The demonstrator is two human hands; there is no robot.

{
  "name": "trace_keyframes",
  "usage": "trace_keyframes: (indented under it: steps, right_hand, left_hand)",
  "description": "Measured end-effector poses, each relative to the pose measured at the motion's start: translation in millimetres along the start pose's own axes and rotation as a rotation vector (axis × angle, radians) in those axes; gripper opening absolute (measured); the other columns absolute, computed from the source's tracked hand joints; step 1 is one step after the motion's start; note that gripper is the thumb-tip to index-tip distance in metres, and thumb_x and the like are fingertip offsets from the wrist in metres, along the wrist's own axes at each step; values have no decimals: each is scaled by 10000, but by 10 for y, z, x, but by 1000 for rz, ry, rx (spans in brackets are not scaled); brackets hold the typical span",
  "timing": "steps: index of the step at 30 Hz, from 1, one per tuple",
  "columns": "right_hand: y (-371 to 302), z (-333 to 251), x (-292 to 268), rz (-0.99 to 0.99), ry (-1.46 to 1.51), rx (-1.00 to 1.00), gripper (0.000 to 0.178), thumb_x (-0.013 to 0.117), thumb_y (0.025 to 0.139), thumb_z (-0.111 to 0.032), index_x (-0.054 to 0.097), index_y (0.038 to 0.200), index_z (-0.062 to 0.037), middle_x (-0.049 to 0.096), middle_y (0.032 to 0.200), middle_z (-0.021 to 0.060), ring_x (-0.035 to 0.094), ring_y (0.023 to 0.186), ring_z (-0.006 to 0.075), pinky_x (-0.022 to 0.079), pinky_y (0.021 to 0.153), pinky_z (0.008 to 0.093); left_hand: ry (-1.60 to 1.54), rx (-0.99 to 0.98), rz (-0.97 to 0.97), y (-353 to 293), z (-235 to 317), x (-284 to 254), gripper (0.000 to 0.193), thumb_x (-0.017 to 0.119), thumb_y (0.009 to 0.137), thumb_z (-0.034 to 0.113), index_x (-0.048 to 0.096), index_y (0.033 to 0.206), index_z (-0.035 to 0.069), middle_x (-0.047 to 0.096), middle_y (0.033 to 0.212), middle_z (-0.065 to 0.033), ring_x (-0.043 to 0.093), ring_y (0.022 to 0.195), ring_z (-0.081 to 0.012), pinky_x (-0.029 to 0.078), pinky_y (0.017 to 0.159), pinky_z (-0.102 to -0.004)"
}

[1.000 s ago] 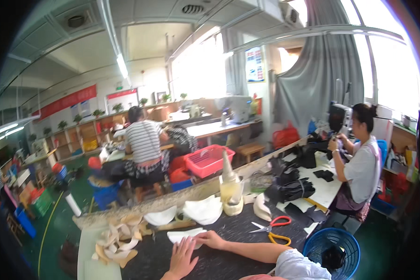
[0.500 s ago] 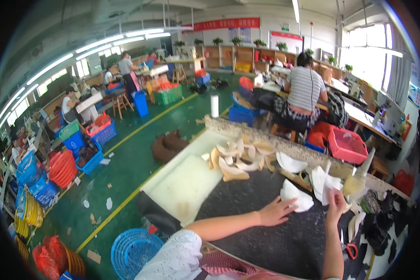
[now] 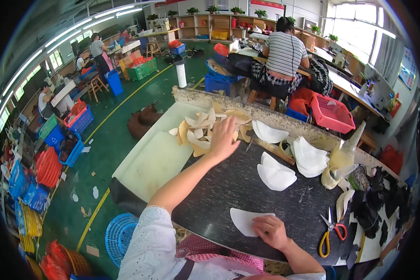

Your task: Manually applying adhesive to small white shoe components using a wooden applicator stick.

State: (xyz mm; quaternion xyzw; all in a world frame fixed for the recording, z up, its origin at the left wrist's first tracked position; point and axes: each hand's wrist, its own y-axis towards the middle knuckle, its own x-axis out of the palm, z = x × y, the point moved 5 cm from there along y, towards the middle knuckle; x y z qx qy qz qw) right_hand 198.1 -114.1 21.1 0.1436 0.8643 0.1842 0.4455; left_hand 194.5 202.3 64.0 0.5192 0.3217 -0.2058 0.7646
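Observation:
My left hand [image 3: 225, 140] reaches over a heap of curved tan and cream pieces [image 3: 200, 125], fingers stretched out; whether the fingertips touch one is hidden. Close to the table's front edge, my right hand [image 3: 269, 231] grips a white curved sheet piece [image 3: 243, 221] at its right end, holding it low over the dark tabletop [image 3: 210, 196]. Beyond it lie fanned stacks of similar white pieces: the nearest stack [image 3: 276, 172], another stack [image 3: 310, 157] to its right and a third stack [image 3: 269, 132] farther back. Scissors [image 3: 330, 229] with orange and yellow handles rest open, right of my right hand.
A pale cutting board [image 3: 149, 156] covers the table's left side. A yellowish shoe-last-like form [image 3: 341, 158] stands at the right, near black scraps [image 3: 371, 212]. A blue basket [image 3: 120, 235] sits on the floor at left. A person in a striped shirt [image 3: 287, 51] sits beyond the table.
My left hand has moved from the white stack to the tan heap. My right hand has come back toward me with a white piece from the right stack. The view has shifted.

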Motion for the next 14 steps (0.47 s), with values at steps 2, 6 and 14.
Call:
trace_keyframes:
  steps: [2, 6, 14]
  right_hand:
    - [-37, -37, -28, 15, 28, 12, 126, 712, 740, -48, 708, 864, -67, 686, 1009, 75, 656, 839, 255, 527, 715, 347]
    - [30, 1, -30, 51, -4, 44, 110, 720, 752, -46, 696, 859, -44, 684, 990, 69, 654, 828, 249, 534, 702, 341]
    - [-321, 353, 80, -234, 1124, 799, 561, 633, 909, -396, 495, 1261, 19, 597, 1085, 127, 639, 865, 216, 517, 761, 318]
  left_hand:
    - [26, -184, -335, -145, -495, 359, 600, 734, 770, 207, 486, 1288, 34, 500, 1295, -162, 432, 1237, -326, 290, 1055, -452]
    - [-267, -143, 209, -220, -477, -94, 342, 702, 810, 117, 609, 1137, 80, 621, 1063, -129, 559, 1057, -305, 406, 946, -422]
    - [-379, 868, -241, -1170, 1205, -680, 454, 656, 746, 88, 585, 1194, 77, 508, 669, -14, 574, 640, -180, 377, 1027, -523]
